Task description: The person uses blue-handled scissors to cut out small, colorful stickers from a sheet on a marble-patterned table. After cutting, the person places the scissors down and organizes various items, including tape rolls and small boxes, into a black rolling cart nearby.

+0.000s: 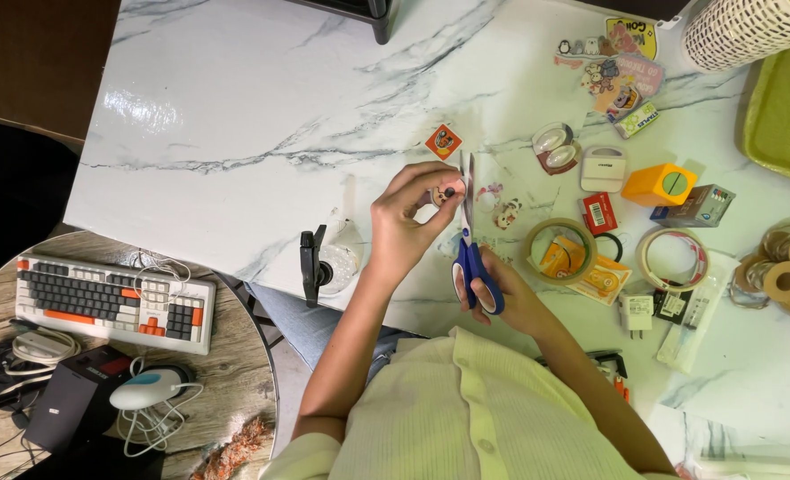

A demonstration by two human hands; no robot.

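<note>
A small sticker cutout (440,194) is being pinched in the closed fingertips of the left hand (404,222), above the marble table (235,107). Blue-handled scissors (470,240) are being gripped by the right hand (510,298), long axis running six to twelve, blades pointing to twelve, touching the cutout. Tape rolls (559,249) are lying at three o'clock; open tabletop is being left toward ten, while a keyboard (115,302) is sitting off the near edge at eight.

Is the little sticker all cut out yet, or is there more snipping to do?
Cut stickers already lie on the table. Right now the left hand holds a small sticker at the blue scissors in the right hand. A sticker sheet waits uncut.
</note>
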